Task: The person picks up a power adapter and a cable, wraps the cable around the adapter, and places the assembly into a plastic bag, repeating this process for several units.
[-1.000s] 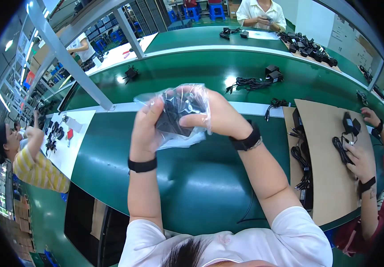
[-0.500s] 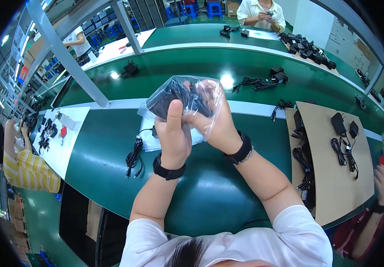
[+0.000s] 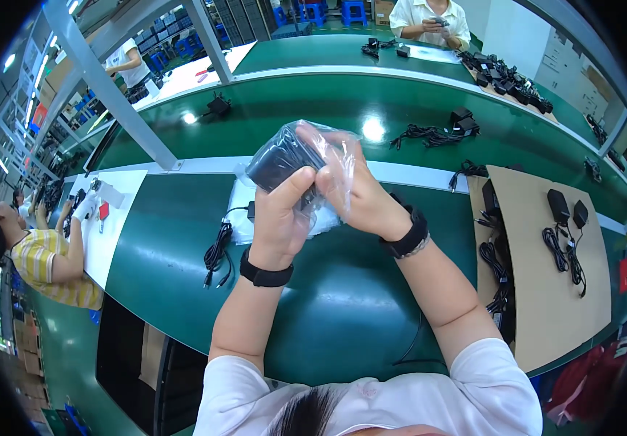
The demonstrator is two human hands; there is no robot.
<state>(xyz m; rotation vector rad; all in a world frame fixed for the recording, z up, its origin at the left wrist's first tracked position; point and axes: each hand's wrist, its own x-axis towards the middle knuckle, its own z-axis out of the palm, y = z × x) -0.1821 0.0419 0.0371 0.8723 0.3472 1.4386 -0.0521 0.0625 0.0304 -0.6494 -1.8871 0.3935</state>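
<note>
Above the bench, both my hands hold a clear plastic bag [image 3: 342,156] with a black power adapter [image 3: 278,166] in it. My left hand [image 3: 281,229] is closed round the lower side of the bag, its thumb pressed against the adapter. My right hand [image 3: 363,200] pinches the loose plastic on the right side, its fingers partly behind the film. Beneath my hands lies a stack of clear bags [image 3: 243,229]. Beside the stack rests a coiled black cable [image 3: 217,254], leading to another adapter [image 3: 250,211] partly hidden by my left hand.
On the right, a cardboard sheet [image 3: 539,305] carries two adapters with coiled cables; more cables show beside it. A green belt [image 3: 313,102] behind a white rail [image 3: 415,175] bears adapters. Co-workers sit to the left [image 3: 44,261] and across [image 3: 429,25]; a metal post [image 3: 113,94] rises at left.
My left thumb has come down from upright onto the adapter. My right hand has shifted slightly right with the bag's edge. The left co-worker has straightened; a hand at far right has left view.
</note>
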